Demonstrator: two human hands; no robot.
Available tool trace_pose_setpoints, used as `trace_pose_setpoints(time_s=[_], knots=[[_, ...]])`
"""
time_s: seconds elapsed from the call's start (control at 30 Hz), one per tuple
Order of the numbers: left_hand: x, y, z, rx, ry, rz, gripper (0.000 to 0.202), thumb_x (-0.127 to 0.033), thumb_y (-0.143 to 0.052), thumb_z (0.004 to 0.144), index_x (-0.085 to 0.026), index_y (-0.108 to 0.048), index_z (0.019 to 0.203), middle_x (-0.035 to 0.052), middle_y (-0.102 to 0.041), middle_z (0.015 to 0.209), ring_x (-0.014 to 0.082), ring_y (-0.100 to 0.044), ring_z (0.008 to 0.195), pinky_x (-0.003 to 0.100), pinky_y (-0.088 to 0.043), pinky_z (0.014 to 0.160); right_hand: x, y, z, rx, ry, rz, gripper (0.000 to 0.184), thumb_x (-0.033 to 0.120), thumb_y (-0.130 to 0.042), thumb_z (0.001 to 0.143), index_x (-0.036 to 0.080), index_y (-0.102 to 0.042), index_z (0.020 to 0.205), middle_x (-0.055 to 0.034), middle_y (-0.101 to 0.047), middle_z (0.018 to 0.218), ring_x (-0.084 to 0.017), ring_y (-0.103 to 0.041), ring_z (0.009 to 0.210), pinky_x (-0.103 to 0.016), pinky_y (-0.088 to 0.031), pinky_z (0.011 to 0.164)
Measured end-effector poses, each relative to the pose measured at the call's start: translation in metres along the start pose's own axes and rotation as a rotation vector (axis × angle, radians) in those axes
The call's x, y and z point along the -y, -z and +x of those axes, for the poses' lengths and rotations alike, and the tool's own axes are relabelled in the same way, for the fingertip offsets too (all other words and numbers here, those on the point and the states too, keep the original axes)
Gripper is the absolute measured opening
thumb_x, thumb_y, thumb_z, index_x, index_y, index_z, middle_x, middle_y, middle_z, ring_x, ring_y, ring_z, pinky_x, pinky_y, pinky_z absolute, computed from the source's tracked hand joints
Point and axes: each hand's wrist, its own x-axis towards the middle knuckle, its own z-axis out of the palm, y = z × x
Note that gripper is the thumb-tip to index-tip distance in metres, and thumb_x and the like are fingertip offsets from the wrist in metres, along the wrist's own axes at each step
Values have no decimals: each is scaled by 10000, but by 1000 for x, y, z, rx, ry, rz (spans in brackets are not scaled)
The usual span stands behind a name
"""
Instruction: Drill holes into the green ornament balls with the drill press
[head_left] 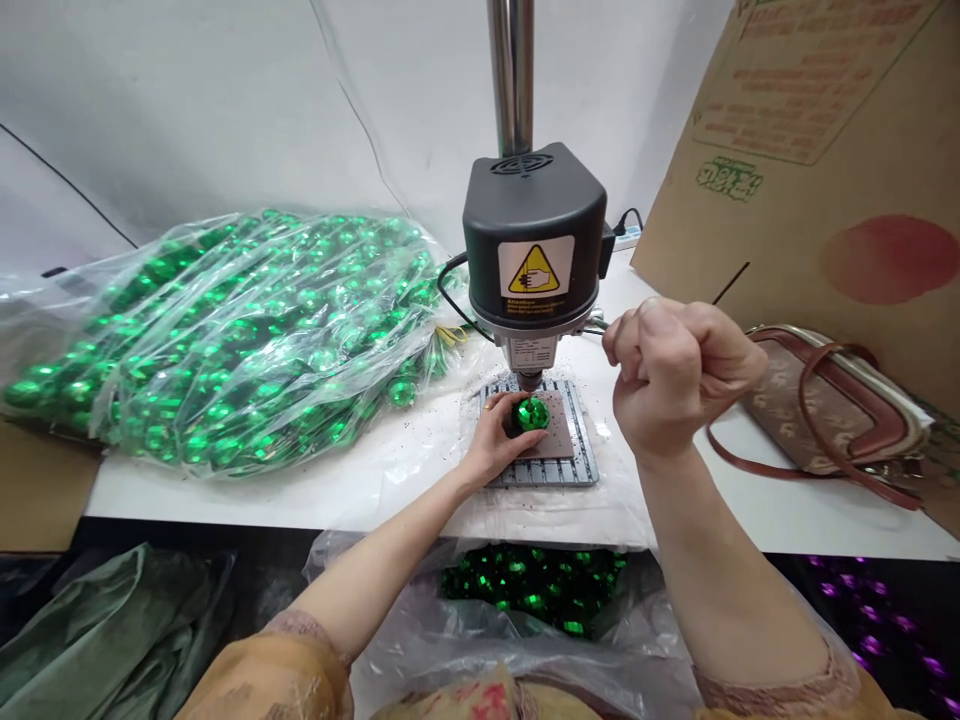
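Note:
My left hand [499, 437] grips a shiny green faceted ball [532, 411] between thumb and fingers. The ball rests on a brown board [556, 437] over the grooved grey base [581, 470] of a small drill press [534, 230]. Just above the ball is the drill chuck [529, 379]; whether the bit touches it I cannot tell. To the right of the motor housing, my right hand [671, 370] is closed in a fist around the press's feed lever [595, 326]. Most of that lever is hidden by the fingers.
A large clear plastic bag of green balls [270, 340] lies on the white table [300, 505] at left. Below the front edge sits an open bag of green balls [540, 585]. At right are a brown handbag [806, 400] and a cardboard box [795, 180]. Dark crumbs dot the tabletop.

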Motion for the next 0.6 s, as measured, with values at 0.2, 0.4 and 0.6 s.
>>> trace_pose_setpoints(time_s=[0.2,0.4,0.6], knots=[[-1,0,-1,-2,-11,25,537,-406,-813,781,-235,-624,1254,105,-587,1283,287,-549,1233,449,-446,1086,-5,6,-8,-10,24,-41,520,263,-616,873,191,-214,550,62,-224,459,-46,-251,405,-269,-248,419],[0,-1,-2,-5,-7,14,528,-403,-813,783,-229,-622,1243,103,-588,1287,282,-547,1237,444,-446,1090,-10,10,-15,17,95,-7,483,169,-599,850,169,-221,552,65,-262,487,-24,-270,419,-236,-236,428],[1,-2,-2,-6,-6,9,547,-412,-816,777,-226,-621,1253,107,-583,1287,290,-549,1235,458,-449,1087,-13,12,-19,39,157,3,458,135,-575,847,164,-229,549,68,-263,497,-16,-273,432,-230,-254,428]])
